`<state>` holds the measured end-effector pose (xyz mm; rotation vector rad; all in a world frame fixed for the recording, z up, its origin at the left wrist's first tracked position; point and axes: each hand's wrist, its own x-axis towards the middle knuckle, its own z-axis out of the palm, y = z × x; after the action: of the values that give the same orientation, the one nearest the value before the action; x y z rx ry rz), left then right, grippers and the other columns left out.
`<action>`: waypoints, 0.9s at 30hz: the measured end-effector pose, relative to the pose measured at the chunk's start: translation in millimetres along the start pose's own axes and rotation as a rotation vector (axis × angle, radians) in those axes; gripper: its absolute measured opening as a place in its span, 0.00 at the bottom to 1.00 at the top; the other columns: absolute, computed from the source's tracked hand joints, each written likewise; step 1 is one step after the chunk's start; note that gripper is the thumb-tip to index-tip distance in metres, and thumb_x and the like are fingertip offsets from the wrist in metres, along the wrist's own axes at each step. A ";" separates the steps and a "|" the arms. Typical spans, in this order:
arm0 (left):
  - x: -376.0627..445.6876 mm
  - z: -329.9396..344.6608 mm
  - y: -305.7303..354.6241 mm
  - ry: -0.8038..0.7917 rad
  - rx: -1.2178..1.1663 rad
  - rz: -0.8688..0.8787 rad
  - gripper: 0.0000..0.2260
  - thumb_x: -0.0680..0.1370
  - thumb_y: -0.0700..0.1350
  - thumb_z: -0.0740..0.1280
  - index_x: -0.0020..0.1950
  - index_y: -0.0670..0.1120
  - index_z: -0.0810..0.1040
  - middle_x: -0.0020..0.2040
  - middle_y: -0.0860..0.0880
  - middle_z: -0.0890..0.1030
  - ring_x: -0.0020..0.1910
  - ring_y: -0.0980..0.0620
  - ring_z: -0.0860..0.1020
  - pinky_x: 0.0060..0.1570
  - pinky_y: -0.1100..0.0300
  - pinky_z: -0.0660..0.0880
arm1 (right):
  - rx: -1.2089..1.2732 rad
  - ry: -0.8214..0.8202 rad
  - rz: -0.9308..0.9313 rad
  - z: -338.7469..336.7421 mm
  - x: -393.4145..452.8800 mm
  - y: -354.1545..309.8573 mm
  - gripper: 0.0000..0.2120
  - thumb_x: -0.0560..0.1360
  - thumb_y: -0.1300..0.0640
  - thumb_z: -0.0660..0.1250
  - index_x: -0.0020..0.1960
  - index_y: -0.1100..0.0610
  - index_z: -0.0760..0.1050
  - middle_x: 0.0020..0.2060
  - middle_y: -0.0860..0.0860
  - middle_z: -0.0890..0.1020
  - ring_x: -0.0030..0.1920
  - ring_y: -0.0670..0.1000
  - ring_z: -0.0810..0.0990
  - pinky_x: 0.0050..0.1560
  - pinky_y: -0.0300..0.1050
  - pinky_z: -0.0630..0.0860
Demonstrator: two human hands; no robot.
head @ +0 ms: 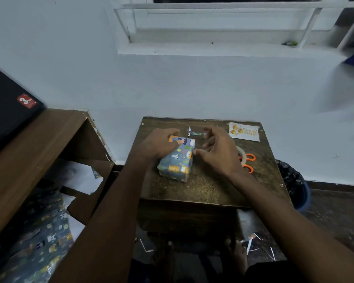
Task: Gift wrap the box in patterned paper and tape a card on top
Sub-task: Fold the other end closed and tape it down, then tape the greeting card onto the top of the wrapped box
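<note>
The wrapped box [177,160] is pinned mid-table [208,190] under the left hand [161,145], fingers closed over its far end. The right hand [217,152] is spread open beside it, gripping nothing clearly visible. The end flap should be pressed flat before taping; the card [244,131] is left at the far corner.

- Both bare forearms reach forward from the bottom corners of the view, converging toward the middle.
- The left hand [161,145] lies palm down, fingers curled forward and pressing downward, its thumb stretched toward the right.
- The right hand [217,152] hovers just beside it, back facing up, fingers spread and loosely bent, thumb pointing left; its grip stands unclosed, and whether anything thin is pinched cannot be told.
</note>
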<state>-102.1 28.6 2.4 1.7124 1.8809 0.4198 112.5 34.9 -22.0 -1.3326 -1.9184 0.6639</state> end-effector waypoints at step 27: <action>-24.1 -29.7 -4.6 0.247 0.217 -0.435 0.22 0.73 0.63 0.74 0.51 0.44 0.83 0.49 0.48 0.86 0.52 0.44 0.84 0.54 0.53 0.77 | -0.045 -0.353 -0.134 14.5 5.5 -9.3 0.38 0.69 0.60 0.82 0.75 0.51 0.72 0.70 0.49 0.74 0.71 0.50 0.68 0.73 0.50 0.66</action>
<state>-122.6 8.3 28.1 1.3650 2.4822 0.2700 94.5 36.6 -22.8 -1.1583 -2.2924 0.8362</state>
